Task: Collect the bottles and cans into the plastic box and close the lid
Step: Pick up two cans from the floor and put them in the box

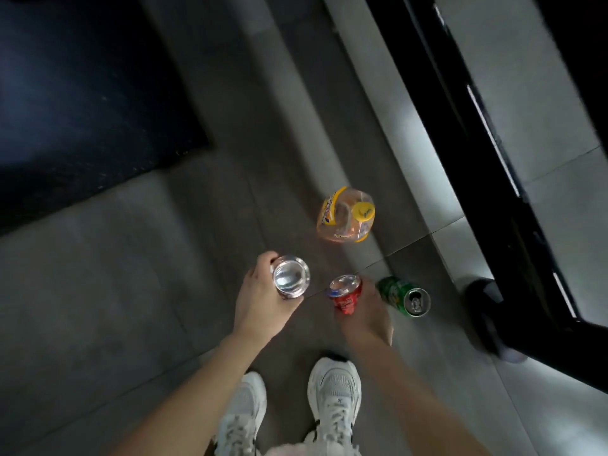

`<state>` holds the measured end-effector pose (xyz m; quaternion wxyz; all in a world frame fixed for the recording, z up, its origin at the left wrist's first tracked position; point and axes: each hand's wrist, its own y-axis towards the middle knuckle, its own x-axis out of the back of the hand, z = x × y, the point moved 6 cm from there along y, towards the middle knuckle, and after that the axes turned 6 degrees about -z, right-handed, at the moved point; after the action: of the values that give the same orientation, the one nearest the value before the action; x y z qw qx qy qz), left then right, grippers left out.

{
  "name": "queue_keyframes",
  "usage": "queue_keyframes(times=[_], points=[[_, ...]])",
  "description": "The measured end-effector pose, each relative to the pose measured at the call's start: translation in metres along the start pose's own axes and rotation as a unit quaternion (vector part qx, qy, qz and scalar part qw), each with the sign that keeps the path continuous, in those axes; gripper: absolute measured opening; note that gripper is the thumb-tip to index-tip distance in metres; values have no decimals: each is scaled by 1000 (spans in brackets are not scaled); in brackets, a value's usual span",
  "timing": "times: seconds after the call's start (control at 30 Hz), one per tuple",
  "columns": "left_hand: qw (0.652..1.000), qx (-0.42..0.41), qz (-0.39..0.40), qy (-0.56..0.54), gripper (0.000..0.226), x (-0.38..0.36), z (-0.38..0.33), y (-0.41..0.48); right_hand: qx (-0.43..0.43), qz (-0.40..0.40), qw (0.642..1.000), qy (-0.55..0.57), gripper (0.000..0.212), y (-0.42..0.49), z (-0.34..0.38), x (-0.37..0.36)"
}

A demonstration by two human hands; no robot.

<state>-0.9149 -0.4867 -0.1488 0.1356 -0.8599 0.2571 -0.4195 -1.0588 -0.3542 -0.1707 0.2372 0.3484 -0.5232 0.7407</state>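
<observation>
Left hand [263, 297] clamped around 1 clear bottle [291, 277]. Right hand [367, 311] gripping 1 red can [345, 294], green can [403, 295] just beside.

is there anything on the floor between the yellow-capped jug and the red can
No. In the head view the stretch of floor between the jug and the red can, held in the right hand, is bare grey tile.
</observation>
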Motion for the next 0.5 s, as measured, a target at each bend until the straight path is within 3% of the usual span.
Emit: queue_keyframes(times=[0.2,0.5], points=[[996,79,-30,-27,74,131,-31,-88,31,-5,995,90,60,-119,45,102],[981,118,-127,-88,74,318,-69,-240,170,37,983,65,60,-300,123,202]])
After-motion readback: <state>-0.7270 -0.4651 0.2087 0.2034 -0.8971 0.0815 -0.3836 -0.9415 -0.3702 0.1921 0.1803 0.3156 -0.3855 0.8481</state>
